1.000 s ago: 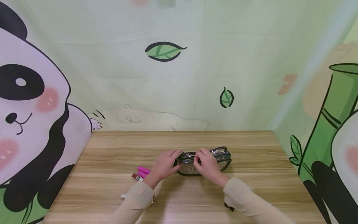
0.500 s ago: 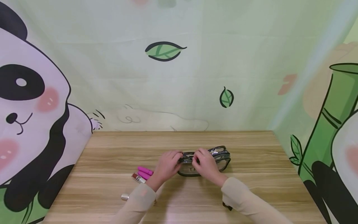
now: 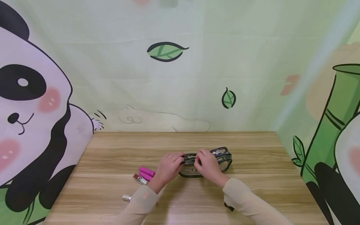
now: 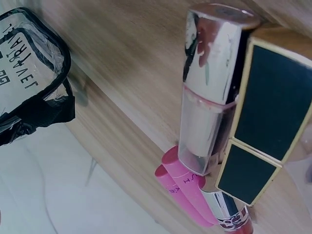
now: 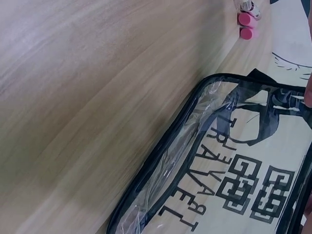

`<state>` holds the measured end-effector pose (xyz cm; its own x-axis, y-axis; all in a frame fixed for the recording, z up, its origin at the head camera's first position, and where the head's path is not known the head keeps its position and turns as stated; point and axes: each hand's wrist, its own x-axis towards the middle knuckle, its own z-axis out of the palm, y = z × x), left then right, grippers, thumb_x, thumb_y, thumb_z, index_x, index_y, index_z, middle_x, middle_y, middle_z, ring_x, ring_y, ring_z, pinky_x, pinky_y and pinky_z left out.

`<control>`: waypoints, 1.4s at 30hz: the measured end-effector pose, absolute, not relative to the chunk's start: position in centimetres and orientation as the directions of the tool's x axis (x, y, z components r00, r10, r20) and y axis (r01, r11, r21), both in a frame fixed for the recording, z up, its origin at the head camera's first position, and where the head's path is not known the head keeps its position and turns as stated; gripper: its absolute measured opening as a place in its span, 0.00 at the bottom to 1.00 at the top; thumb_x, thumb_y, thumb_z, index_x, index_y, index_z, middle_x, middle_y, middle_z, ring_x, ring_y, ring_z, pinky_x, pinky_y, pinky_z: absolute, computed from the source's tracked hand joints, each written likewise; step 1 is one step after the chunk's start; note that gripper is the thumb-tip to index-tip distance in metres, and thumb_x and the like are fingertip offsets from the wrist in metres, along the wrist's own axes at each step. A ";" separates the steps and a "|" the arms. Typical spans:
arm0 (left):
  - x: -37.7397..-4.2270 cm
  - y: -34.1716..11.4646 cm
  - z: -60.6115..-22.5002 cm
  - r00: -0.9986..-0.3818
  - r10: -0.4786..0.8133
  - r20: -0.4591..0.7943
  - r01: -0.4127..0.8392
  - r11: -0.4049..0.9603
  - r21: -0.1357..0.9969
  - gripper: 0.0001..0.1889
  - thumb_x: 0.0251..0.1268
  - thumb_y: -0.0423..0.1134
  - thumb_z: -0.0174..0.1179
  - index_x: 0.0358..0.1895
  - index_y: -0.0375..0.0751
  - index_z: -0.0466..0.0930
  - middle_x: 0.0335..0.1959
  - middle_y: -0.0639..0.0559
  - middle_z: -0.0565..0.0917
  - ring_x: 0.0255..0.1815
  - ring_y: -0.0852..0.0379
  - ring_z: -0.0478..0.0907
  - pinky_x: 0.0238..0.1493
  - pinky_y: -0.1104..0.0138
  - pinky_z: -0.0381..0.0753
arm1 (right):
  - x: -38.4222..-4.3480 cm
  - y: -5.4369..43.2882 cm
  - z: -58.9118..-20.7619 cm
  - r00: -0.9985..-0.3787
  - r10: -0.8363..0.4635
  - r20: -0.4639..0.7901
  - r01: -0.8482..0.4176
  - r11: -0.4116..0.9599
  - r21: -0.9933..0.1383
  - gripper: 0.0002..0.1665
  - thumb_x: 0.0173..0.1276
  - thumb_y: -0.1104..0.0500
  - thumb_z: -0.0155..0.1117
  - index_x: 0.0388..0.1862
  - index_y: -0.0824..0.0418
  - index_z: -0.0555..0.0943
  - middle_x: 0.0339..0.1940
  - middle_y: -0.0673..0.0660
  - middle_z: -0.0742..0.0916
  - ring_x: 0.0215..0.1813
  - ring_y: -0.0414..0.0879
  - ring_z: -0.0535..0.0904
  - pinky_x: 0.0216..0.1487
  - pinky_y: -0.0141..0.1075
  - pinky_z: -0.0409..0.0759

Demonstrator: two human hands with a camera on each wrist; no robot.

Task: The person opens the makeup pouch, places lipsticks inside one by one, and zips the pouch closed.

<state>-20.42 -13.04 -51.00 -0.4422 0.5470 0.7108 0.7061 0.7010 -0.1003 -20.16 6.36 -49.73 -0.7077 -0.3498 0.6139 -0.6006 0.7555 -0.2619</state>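
A clear pouch (image 3: 187, 171) with black trim and zipper stands on the wooden table in the head view. In the right wrist view its clear wall (image 5: 229, 170) carries the word TRAVEL and a square-pattern logo. My left hand (image 3: 169, 167) pinches the top edge at the pouch's left end. Close beside it, my right hand (image 3: 207, 164) has thumb and fingers pinched on the zipper line near the middle of the top. What lies between the right fingertips is hidden by the hand. Only a sliver of fingers (image 5: 309, 92) shows at the right wrist view's edge.
Left of the pouch lie two pink tubes (image 3: 146, 173) and a red-brown and silver lipstick (image 3: 139, 179). A silver-capped clear tube (image 4: 207, 87) and a dark, gold-edged case (image 4: 270, 102) lie nearby, mostly under my left sleeve in the head view. A panda-print backdrop (image 3: 180, 78) stands behind the table.
My left hand has shifted from around the pouch's left end to a pinch on its top edge. The right hand stays nearly in place; the pouch has barely moved.
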 end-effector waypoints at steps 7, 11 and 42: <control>-20.3 -12.9 -51.1 -0.460 0.544 0.702 0.699 0.709 -0.091 0.08 0.42 0.36 0.63 0.29 0.44 0.76 0.42 0.52 0.82 0.41 0.57 0.79 0.44 0.66 0.76 | -20.5 7.4 -49.8 -0.715 -0.353 0.604 -0.572 0.792 -0.214 0.11 0.44 0.62 0.58 0.13 0.53 0.66 0.21 0.47 0.72 0.25 0.41 0.67 0.27 0.33 0.67; -20.3 -12.9 -51.2 -0.464 0.545 0.698 0.699 0.709 -0.089 0.08 0.43 0.37 0.62 0.29 0.44 0.76 0.43 0.51 0.82 0.41 0.56 0.78 0.45 0.66 0.76 | -20.6 8.2 -49.8 -0.720 -0.363 0.592 -0.558 0.810 -0.182 0.11 0.45 0.62 0.57 0.13 0.52 0.65 0.21 0.47 0.71 0.25 0.41 0.66 0.26 0.33 0.66; -20.2 -12.9 -51.4 -0.490 0.529 0.693 0.692 0.720 -0.060 0.06 0.44 0.35 0.61 0.29 0.44 0.75 0.41 0.51 0.81 0.42 0.56 0.77 0.45 0.68 0.76 | -20.6 11.1 -49.5 -0.778 -0.311 0.545 -0.463 0.871 -0.163 0.10 0.45 0.63 0.58 0.13 0.55 0.67 0.25 0.51 0.76 0.29 0.45 0.68 0.32 0.37 0.68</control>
